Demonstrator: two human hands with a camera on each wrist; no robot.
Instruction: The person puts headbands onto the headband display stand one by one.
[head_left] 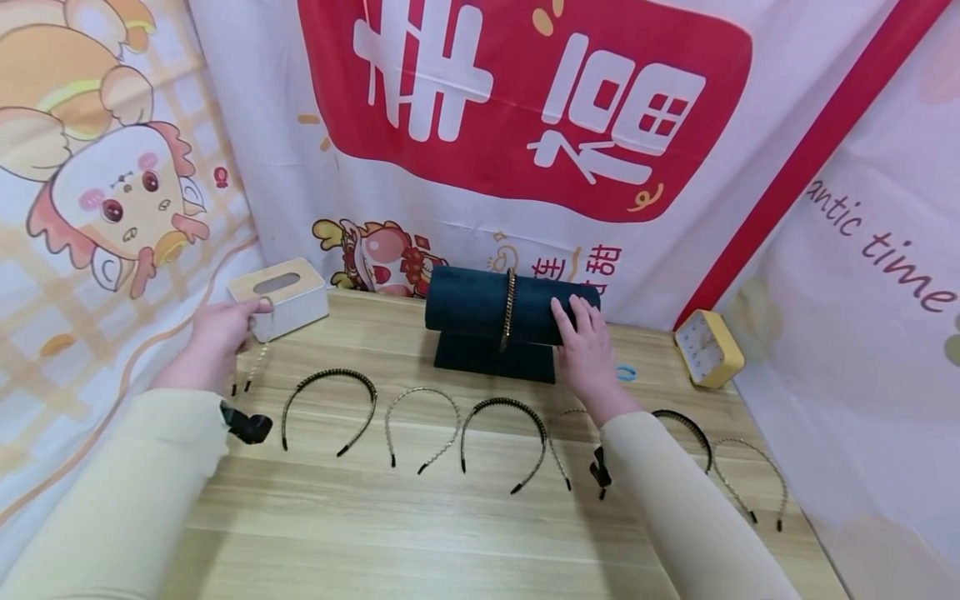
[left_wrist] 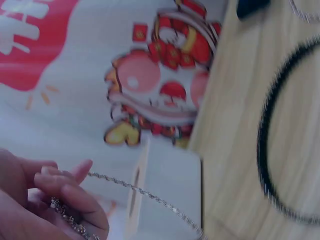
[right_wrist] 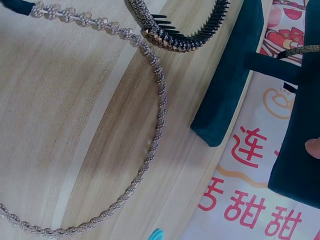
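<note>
A thin beaded headband (head_left: 262,360) with dark tips hangs from my left hand (head_left: 217,335), which pinches it beside a tissue box (head_left: 300,315). The left wrist view shows the curled fingers round the silvery beaded band (left_wrist: 156,198). My right hand (head_left: 588,350) rests on the right part of a dark teal roll-shaped display stand (head_left: 468,302), its fingers laid over the roll. One dark gold headband (head_left: 509,310) sits around the roll, left of that hand. In the right wrist view only a fingertip (right_wrist: 314,148) shows against the roll (right_wrist: 295,165).
Several headbands lie in a row across the wooden table, among them a black one (head_left: 330,375), a thin beaded one (head_left: 422,390) and another black one (head_left: 504,403). A yellow clock (head_left: 708,348) stands at the right. A small blue loop (head_left: 626,373) lies near the right wrist.
</note>
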